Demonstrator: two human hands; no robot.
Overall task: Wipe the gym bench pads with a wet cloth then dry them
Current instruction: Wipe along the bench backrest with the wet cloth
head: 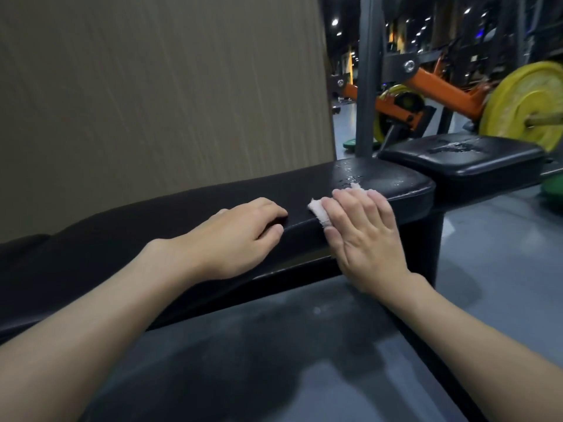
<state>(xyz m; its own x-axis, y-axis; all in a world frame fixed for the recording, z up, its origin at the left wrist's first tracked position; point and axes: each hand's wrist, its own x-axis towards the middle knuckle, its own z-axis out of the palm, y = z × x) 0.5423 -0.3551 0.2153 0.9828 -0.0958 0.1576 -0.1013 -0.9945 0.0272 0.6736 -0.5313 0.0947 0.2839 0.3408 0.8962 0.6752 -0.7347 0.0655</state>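
bench pad (182, 205): long, black, runs across mid-view in front of a wall panel (152, 86); water droplets (353, 178) at its right end. cloth (316, 208): pale, on the pad's near edge under the right hand (362, 236), fingers straight, close together, pressing flat. left hand (240, 236): rests on the pad just beside, fingers loosely bent, holding nothing.

The long bench pad (189, 208) runs from nine o'clock to two. On it the left hand (240, 236) rests at eleven, and the right hand (362, 236) at one presses flat on the cloth (316, 208). A second pad (463, 159) lies beyond at two, with a weight plate (527, 105) behind it. A wall panel (152, 86) stands behind the long pad at eleven.
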